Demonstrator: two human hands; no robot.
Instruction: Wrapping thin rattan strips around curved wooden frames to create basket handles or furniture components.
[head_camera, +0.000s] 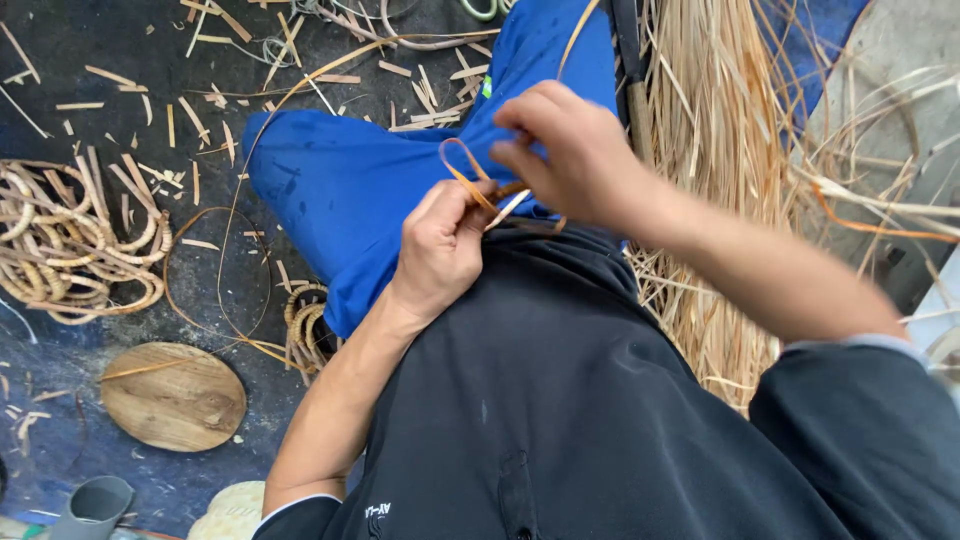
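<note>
Where the floor lies far out to the left of the hands, a heap of coiled cane rings (75, 245) rests among scattered offcuts, and nearer the person a round wooden disc (173, 396) lies flat. Closer in, the left hand (440, 245) is closed in a fist over the blue-clad lap (340, 190), pinching the cane strip (468, 170) between thumb and fingers. The strip loops up just above that grip and a long tail arcs away to the upper left. Touching it from the right, the right hand (570, 150) is pinched shut on the same strip, so both hands sit close together. The strip looks light, thin, springy and prone to kinking or slipping, best held near the loop. Beyond the right hand lies a loose sheaf of pale fibre (715, 150).
</note>
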